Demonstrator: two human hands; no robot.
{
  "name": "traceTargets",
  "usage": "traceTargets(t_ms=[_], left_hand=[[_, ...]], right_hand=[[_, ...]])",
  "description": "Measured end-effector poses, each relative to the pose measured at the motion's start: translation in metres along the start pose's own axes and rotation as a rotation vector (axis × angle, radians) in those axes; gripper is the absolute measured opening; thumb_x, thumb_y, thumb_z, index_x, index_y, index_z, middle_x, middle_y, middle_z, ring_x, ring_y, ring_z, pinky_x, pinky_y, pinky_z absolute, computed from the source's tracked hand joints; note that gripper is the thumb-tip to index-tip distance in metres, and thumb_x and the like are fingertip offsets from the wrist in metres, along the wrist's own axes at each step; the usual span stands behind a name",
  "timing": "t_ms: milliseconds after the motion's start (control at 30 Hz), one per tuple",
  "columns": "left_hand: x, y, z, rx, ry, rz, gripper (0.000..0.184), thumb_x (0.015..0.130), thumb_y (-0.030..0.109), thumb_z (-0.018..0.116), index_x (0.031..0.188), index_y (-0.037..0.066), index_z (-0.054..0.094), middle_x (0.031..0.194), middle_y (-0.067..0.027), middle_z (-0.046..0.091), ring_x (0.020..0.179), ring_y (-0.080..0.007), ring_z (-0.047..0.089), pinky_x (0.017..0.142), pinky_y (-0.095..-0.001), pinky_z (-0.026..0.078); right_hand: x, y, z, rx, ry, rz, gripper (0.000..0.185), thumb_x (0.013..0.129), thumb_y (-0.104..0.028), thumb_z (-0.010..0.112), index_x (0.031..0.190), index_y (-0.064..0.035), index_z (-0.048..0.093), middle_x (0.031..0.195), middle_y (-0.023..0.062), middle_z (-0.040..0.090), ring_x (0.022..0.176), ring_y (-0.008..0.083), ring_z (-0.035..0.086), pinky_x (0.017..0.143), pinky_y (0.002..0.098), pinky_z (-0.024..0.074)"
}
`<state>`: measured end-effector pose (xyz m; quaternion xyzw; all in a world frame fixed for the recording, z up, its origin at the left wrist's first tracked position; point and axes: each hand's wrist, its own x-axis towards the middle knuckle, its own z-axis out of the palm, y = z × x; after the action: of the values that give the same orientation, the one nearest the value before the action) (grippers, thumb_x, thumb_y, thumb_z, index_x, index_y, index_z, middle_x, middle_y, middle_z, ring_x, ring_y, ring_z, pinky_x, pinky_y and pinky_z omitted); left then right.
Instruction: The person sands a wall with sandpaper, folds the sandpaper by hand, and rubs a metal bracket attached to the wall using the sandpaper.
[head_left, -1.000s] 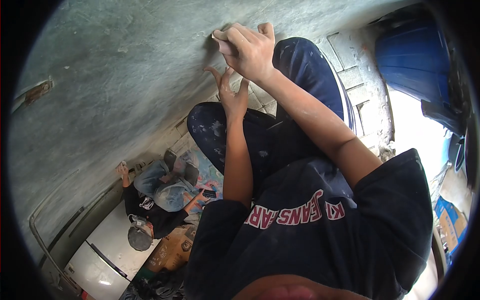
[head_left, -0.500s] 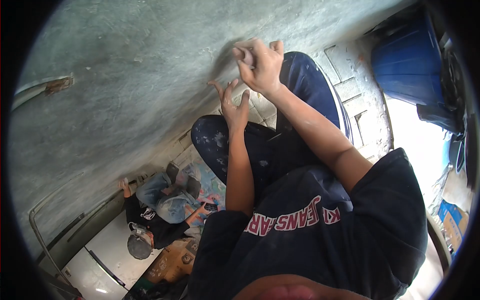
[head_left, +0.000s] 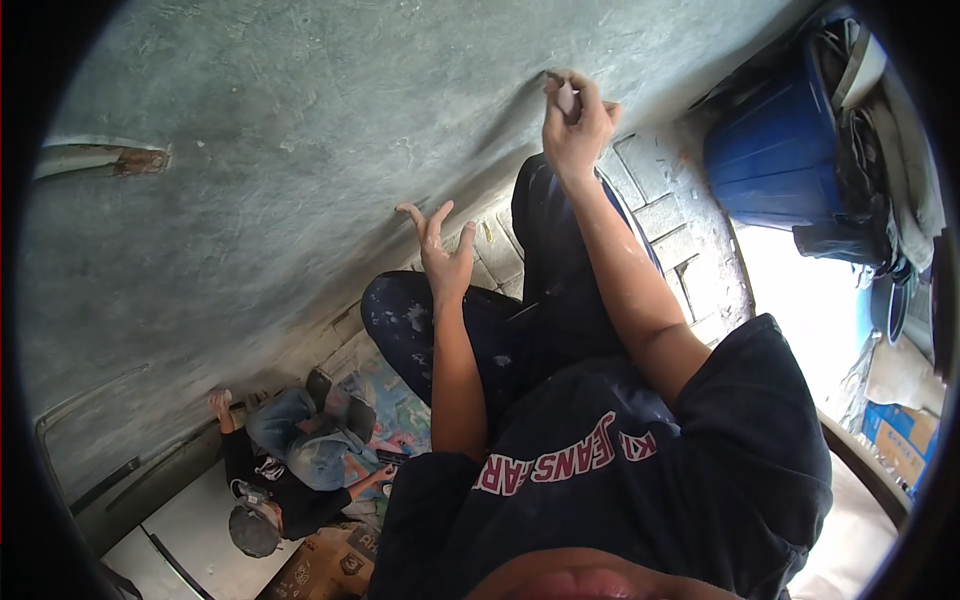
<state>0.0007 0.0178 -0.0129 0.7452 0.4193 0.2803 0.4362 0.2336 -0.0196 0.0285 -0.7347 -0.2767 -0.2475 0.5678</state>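
Note:
My right hand [head_left: 580, 135] is at the grey plastered wall [head_left: 300, 130], its fingers curled around a small pale, pinkish lump [head_left: 568, 98] whose kind I cannot make out. The fingertips appear to touch the wall, and a shadow falls beside them. Lower and to the left, my left hand [head_left: 447, 262] has its fingers spread and holds nothing. Its fingertips are close to the wall; whether they touch it I cannot tell. Whitish smudges mark both arms and my dark trousers [head_left: 410, 315].
Lower left, another person [head_left: 300, 440] sits by the wall with a dark phone [head_left: 390, 457] in one hand. A metal pipe end [head_left: 140, 160] sticks out of the wall. A blue bin [head_left: 770, 150] stands at the right on paving blocks [head_left: 660, 215]. A cardboard box [head_left: 325, 570] lies lower left.
My right hand has moved right along the wall, with the pale lump showing more clearly. My left hand is slightly lower and still spread. The whole view has shifted a little.

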Motion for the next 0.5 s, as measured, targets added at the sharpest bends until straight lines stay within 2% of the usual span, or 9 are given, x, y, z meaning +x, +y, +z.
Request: traceTargets(t_ms=[33, 67, 133, 200, 267, 333, 400, 500], left_hand=[[0.0, 0.001, -0.001, 0.023, 0.002, 0.003, 0.04, 0.083, 0.012, 0.07, 0.121, 0.005, 0.062, 0.155, -0.0305, 0.004, 0.138, -0.0345, 0.036, 0.11, -0.0393, 0.033], [0.0, 0.002, -0.001, 0.022, 0.003, 0.004, 0.04, 0.083, 0.012, 0.07, 0.121, 0.005, 0.062, 0.155, -0.0305, 0.004, 0.138, -0.0345, 0.036, 0.11, -0.0393, 0.033], [0.0, 0.002, -0.001, 0.05, 0.004, -0.01, 0.04, 0.082, 0.012, 0.07, 0.121, 0.004, 0.062, 0.155, -0.0305, 0.004, 0.137, -0.0345, 0.037, 0.11, -0.0394, 0.033], [0.0, 0.002, -0.001, 0.046, 0.001, -0.014, 0.041, 0.082, 0.012, 0.07, 0.121, 0.005, 0.062, 0.156, -0.0299, 0.004, 0.137, -0.034, 0.037, 0.11, -0.0393, 0.033], [-0.001, 0.002, -0.002, 0.04, -0.01, -0.019, 0.041, 0.082, 0.013, 0.07, 0.121, 0.005, 0.062, 0.156, -0.0293, 0.004, 0.137, -0.0335, 0.037, 0.11, -0.0393, 0.033], [0.0, -0.002, -0.002, 0.006, -0.009, -0.003, 0.042, 0.082, 0.017, 0.072, 0.122, 0.012, 0.061, 0.158, -0.0234, 0.004, 0.145, -0.0388, 0.017, 0.113, -0.0443, 0.027], [-0.001, -0.005, -0.002, 0.015, -0.019, -0.002, 0.042, 0.082, 0.017, 0.072, 0.122, 0.011, 0.061, 0.158, -0.0239, 0.004, 0.145, -0.0385, 0.016, 0.113, -0.0443, 0.027], [-0.002, -0.007, -0.003, -0.003, -0.014, -0.013, 0.042, 0.082, 0.017, 0.072, 0.122, 0.01, 0.062, 0.157, -0.025, 0.005, 0.145, -0.0381, 0.015, 0.113, -0.0443, 0.026]], right_hand=[[-0.001, -0.004, 0.004, 0.047, 0.054, -0.003, 0.014, 0.082, -0.011, 0.068, 0.096, -0.0134, 0.066, 0.064, -0.0009, 0.062, 0.054, 0.0135, 0.053, 0.074, 0.0289, 0.0317], [-0.001, -0.004, 0.005, 0.047, 0.054, -0.004, 0.014, 0.082, -0.011, 0.068, 0.096, -0.0134, 0.066, 0.064, -0.0009, 0.062, 0.054, 0.0135, 0.053, 0.074, 0.0289, 0.0317], [0.003, -0.004, 0.007, 0.012, 0.089, 0.138, 0.018, 0.082, -0.009, 0.068, 0.099, -0.0126, 0.065, 0.078, -0.0023, 0.071, 0.063, 0.0119, 0.057, 0.079, 0.0273, 0.0324], [0.004, -0.002, 0.01, 0.022, 0.103, 0.17, 0.019, 0.081, -0.009, 0.069, 0.099, -0.0122, 0.066, 0.078, -0.002, 0.071, 0.061, 0.0121, 0.057, 0.079, 0.0275, 0.0324], [-0.003, -0.002, 0.013, 0.002, 0.119, 0.074, 0.019, 0.078, -0.009, 0.069, 0.096, -0.0129, 0.066, 0.072, 0.0003, 0.068, 0.057, 0.0155, 0.055, 0.074, 0.0298, 0.032], [0.002, -0.002, 0.012, 0.022, 0.158, 0.019, 0.019, 0.078, -0.008, 0.067, 0.097, -0.0137, 0.066, 0.074, 0.0002, 0.068, 0.058, 0.0163, 0.056, 0.074, 0.0304, 0.0321], [0.003, 0.0, 0.009, 0.004, 0.15, 0.138, 0.019, 0.079, -0.007, 0.066, 0.096, -0.0149, 0.066, 0.077, 0.0, 0.069, 0.059, 0.0165, 0.057, 0.074, 0.0305, 0.0321], [-0.006, 0.001, 0.01, 0.026, 0.084, 0.095, 0.02, 0.078, -0.006, 0.064, 0.096, -0.0154, 0.065, 0.077, -0.0006, 0.068, 0.06, 0.0163, 0.058, 0.072, 0.0309, 0.0314]])
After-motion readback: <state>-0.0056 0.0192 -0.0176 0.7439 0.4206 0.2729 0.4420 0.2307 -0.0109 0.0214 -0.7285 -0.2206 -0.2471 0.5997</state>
